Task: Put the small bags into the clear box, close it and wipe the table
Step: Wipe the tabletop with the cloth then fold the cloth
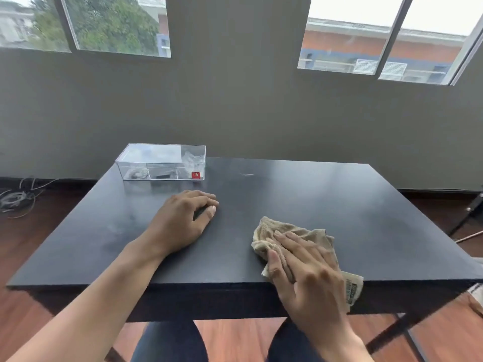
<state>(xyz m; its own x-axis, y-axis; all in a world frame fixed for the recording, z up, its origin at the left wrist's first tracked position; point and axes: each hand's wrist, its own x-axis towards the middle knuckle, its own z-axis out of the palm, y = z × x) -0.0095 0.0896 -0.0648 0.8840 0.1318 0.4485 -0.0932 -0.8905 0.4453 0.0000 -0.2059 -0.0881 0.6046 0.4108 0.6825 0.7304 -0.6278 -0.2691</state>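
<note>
The clear box (pixel 162 163) stands at the far left of the black table (pixel 300 199), its lid on, with small bags visible inside behind a red sticker. My left hand (pixel 183 220) rests palm down on the table just in front of the box, fingers loosely curled, holding nothing. My right hand (pixel 303 267) presses flat on a crumpled beige cloth (pixel 285 231) near the table's front edge; part of the cloth hangs over that edge.
A grey wall with windows runs behind the table. Loose cables (pixel 18 197) lie on the wooden floor at left. A dark stand leg (pixel 467 218) shows at the right. My knees sit under the front edge.
</note>
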